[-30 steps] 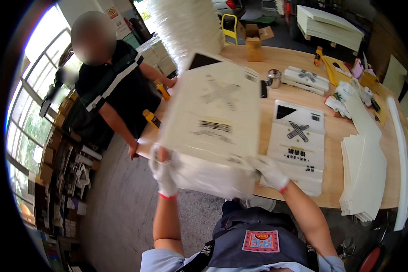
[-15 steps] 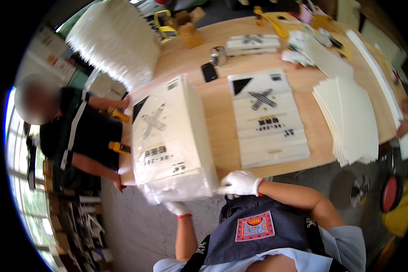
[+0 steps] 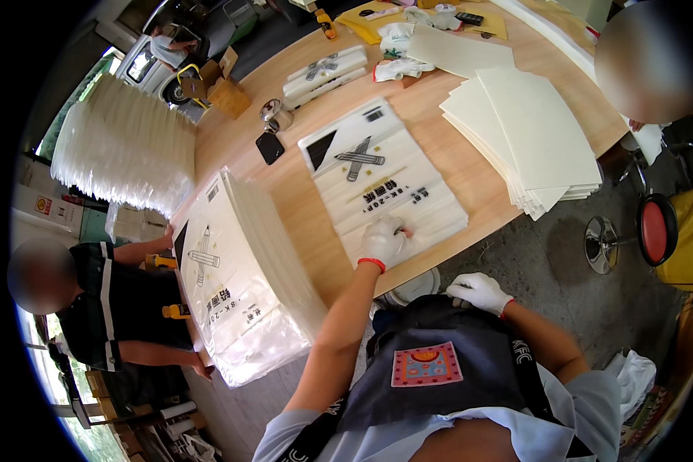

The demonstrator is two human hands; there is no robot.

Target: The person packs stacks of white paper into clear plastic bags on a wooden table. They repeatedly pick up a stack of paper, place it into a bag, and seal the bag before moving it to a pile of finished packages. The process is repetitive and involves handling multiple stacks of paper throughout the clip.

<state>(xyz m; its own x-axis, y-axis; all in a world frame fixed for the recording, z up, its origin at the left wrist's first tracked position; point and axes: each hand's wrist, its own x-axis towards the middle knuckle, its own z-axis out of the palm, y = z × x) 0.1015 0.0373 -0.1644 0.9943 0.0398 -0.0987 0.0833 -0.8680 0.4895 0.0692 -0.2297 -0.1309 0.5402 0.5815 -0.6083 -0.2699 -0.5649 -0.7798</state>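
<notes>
My left hand [image 3: 383, 242], in a white glove with a red cuff, bends over the near end of a printed clear plastic bag [image 3: 346, 196] lying flat on the table. Its fingers look pinched on the bag's film. In front of my dark apron, off the table edge, my right hand [image 3: 480, 292] is gloved too, with its fingers curled together; what it holds, if anything, is hidden. Left of the flat bag stands a tall stack of filled paper packs [image 3: 231, 289] in clear plastic, the top one printed with crossed pencils.
Fanned cream paper sheets [image 3: 531, 138] lie to the right. A black phone [image 3: 269, 148], a metal tin [image 3: 276, 115] and folded printed bags [image 3: 325, 75] lie farther back. One co-worker [image 3: 131, 308] stands at the left beside a tall bundle [image 3: 123, 146]; another is at the far right.
Both hands have left the stack of packs. My left hand has come over to the flat bag, and my right hand has drawn back to the apron. The view has turned.
</notes>
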